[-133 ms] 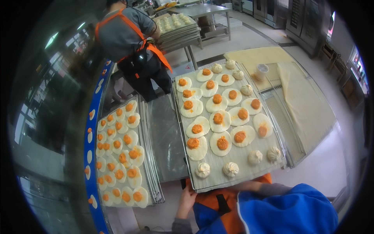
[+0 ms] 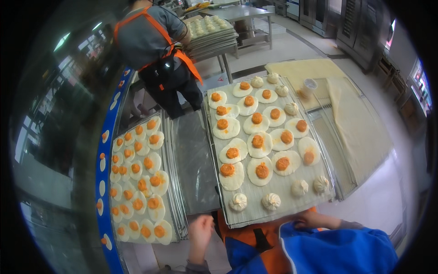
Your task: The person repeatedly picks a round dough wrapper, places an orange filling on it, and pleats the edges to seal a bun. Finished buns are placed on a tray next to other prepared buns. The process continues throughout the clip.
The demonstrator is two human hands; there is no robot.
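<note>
My left hand [image 2: 200, 231] is just off the front left corner of the tray, beside the metal surface, its fingers curled in with nothing visible in them. Close under the tray's front edge is my right hand [image 2: 311, 221], its fingertips partly hidden against the orange apron. The paper-lined wire tray [image 2: 248, 215] in front of me bears several flat dough rounds [image 2: 286, 163], each topped with orange filling [image 2: 262, 171]. Pleated buns [image 2: 271, 201] stand along its front and far right edges.
To the left, a second tray stack [image 2: 176, 228] carries more filled dough rounds, beside a blue conveyor belt [image 2: 101, 178]. A grey metal surface [image 2: 194, 169] lies between. At right are cloth-covered racks [image 2: 356, 123] and a plastic cup [image 2: 310, 85]. A co-worker [image 2: 157, 50] stands ahead near stacked trays [image 2: 210, 43].
My left hand has let go of the tray's front edge and moved left. My right hand has shifted slightly right along the front edge. The trays stay in place.
</note>
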